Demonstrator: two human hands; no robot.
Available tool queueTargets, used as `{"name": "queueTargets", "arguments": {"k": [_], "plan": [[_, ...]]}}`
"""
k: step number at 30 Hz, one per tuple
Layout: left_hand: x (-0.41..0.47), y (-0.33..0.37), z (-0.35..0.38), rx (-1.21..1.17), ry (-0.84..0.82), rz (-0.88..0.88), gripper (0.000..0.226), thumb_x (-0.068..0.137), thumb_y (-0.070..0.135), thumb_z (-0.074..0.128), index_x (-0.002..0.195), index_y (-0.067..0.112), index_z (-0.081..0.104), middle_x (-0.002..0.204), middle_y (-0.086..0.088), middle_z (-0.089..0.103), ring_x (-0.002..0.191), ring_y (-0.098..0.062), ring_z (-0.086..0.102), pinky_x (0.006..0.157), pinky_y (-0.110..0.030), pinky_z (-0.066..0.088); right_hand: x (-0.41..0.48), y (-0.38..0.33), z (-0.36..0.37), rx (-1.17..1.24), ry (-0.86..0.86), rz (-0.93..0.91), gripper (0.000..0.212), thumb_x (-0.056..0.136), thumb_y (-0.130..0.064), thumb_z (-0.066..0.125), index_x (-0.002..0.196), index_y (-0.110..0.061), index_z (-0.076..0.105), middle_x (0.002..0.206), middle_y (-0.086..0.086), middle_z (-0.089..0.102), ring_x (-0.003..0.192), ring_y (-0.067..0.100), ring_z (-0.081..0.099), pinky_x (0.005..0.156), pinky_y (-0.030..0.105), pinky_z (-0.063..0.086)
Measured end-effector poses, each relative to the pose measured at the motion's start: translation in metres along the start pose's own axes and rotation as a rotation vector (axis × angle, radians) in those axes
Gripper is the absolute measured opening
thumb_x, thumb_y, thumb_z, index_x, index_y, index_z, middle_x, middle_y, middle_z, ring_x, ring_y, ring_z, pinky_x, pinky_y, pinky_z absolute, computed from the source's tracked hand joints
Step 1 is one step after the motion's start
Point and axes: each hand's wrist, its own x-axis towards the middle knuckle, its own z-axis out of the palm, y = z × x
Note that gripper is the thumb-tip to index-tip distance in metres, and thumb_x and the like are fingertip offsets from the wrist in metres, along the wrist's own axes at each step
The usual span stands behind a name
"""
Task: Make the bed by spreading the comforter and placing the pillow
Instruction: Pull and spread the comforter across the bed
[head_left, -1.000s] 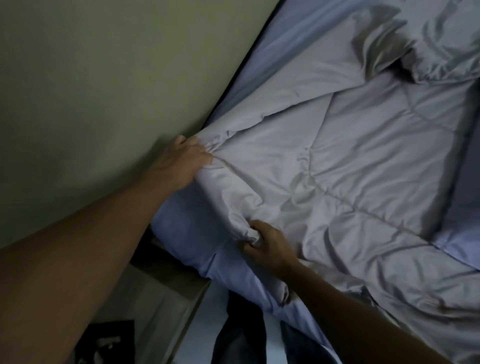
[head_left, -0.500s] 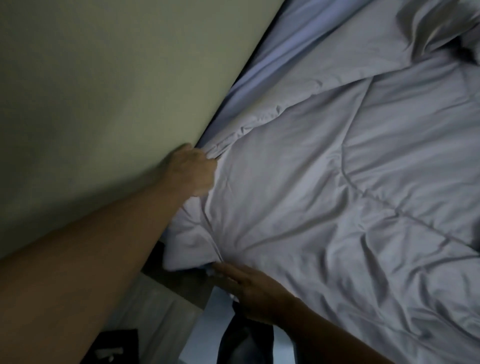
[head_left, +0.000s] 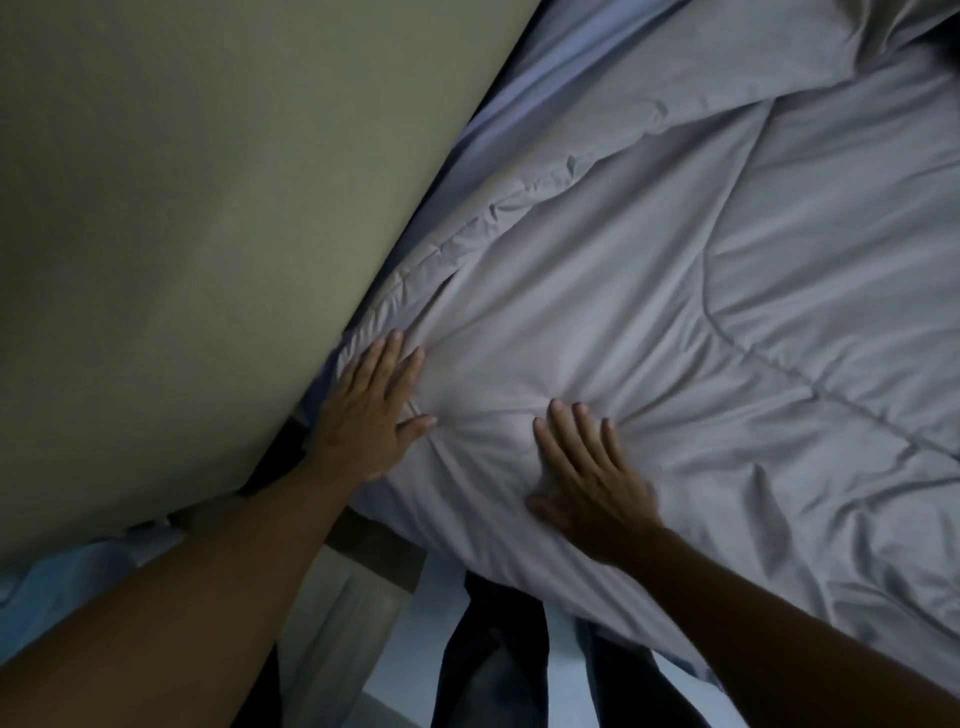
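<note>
A grey quilted comforter (head_left: 701, 291) covers the bed and reaches its near corner beside the wall. My left hand (head_left: 371, 410) lies flat on that corner, fingers spread, close to the wall. A hand's width to the right, my right hand (head_left: 587, 473) presses flat on the comforter, and creases radiate from between the two palms. Neither hand grips any fabric. A bluish bed sheet (head_left: 561, 78) shows as a strip along the wall. At the top right a bunched grey fold (head_left: 893, 31) lies on the bed; whether it is the pillow I cannot tell.
A pale green wall (head_left: 182, 208) runs along the left side of the bed. Below the bed corner I see a dark frame edge (head_left: 374, 540), pale floor (head_left: 395, 696) and my dark trouser legs (head_left: 493, 649). The room is dim.
Both hands let go of the bunched comforter corner and now lie flat and open on it. The corner has been pulled down over the mattress corner, hiding the sheet there.
</note>
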Motion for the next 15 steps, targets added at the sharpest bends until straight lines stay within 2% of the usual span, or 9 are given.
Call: {"name": "queueTargets", "arguments": {"k": [3,5,7,9,11,13,15], "plan": [[0.001,-0.008,0.003,-0.031,-0.024,-0.023,0.093,0.085,0.080,0.014,0.157,0.026,-0.010,0.165,-0.007,-0.015,0.154,-0.027,-0.005,0.124,-0.046,0.006,0.002,-0.014,0.005,0.001,-0.030,0.001,0.093,0.091,-0.069,0.039,0.162,-0.015,0.009,0.169,0.013,0.002,0.154,0.042,0.004,0.122,0.062,0.012],[0.000,-0.007,-0.002,-0.047,-0.062,-0.061,0.095,0.084,0.081,0.020,0.156,0.030,-0.015,0.164,-0.005,-0.021,0.153,-0.027,-0.008,0.123,-0.048,0.008,0.000,-0.014,0.000,0.017,-0.038,-0.031,0.090,0.093,-0.066,0.037,0.162,-0.017,0.005,0.170,0.011,-0.002,0.154,0.042,0.001,0.122,0.062,0.010],[0.002,-0.002,-0.012,-0.051,-0.127,-0.107,0.097,0.085,0.079,0.030,0.155,0.033,-0.018,0.164,-0.005,-0.023,0.153,-0.028,-0.008,0.121,-0.051,0.012,-0.003,-0.006,-0.009,0.052,-0.053,-0.091,0.084,0.097,-0.061,0.037,0.162,-0.023,-0.003,0.169,0.006,-0.012,0.154,0.039,-0.010,0.122,0.057,0.003],[0.005,0.010,-0.029,-0.022,-0.240,-0.170,0.098,0.087,0.076,0.038,0.154,0.034,-0.019,0.164,-0.006,-0.024,0.152,-0.030,-0.008,0.120,-0.053,0.015,-0.008,0.003,-0.023,0.146,-0.092,-0.150,0.078,0.101,-0.046,0.044,0.161,-0.027,-0.002,0.169,0.001,-0.016,0.154,0.034,-0.016,0.123,0.049,-0.002],[0.010,0.027,-0.050,0.013,-0.342,-0.243,0.100,0.088,0.072,0.044,0.157,0.027,-0.013,0.165,-0.009,-0.018,0.152,-0.035,-0.005,0.118,-0.054,0.017,-0.017,0.009,-0.042,0.256,-0.091,-0.162,0.073,0.103,-0.031,0.048,0.162,-0.025,0.005,0.169,0.001,-0.009,0.156,0.028,-0.010,0.127,0.043,0.003],[0.010,0.048,-0.073,0.052,-0.400,-0.274,0.097,0.090,0.069,0.042,0.158,0.017,-0.006,0.165,-0.012,-0.010,0.151,-0.038,0.001,0.119,-0.054,0.018,-0.030,0.010,-0.060,0.281,-0.034,-0.137,0.066,0.105,-0.024,0.046,0.161,-0.019,0.012,0.170,0.004,0.001,0.157,0.022,0.001,0.128,0.039,0.013],[0.004,0.072,-0.094,0.077,-0.408,-0.198,0.087,0.096,0.061,0.037,0.158,0.014,-0.001,0.166,-0.010,-0.001,0.151,-0.033,0.010,0.120,-0.051,0.021,-0.047,0.011,-0.077,0.319,0.038,-0.078,0.061,0.105,-0.022,0.046,0.160,-0.015,0.020,0.169,0.006,0.014,0.157,0.022,0.011,0.126,0.038,0.019]]}}
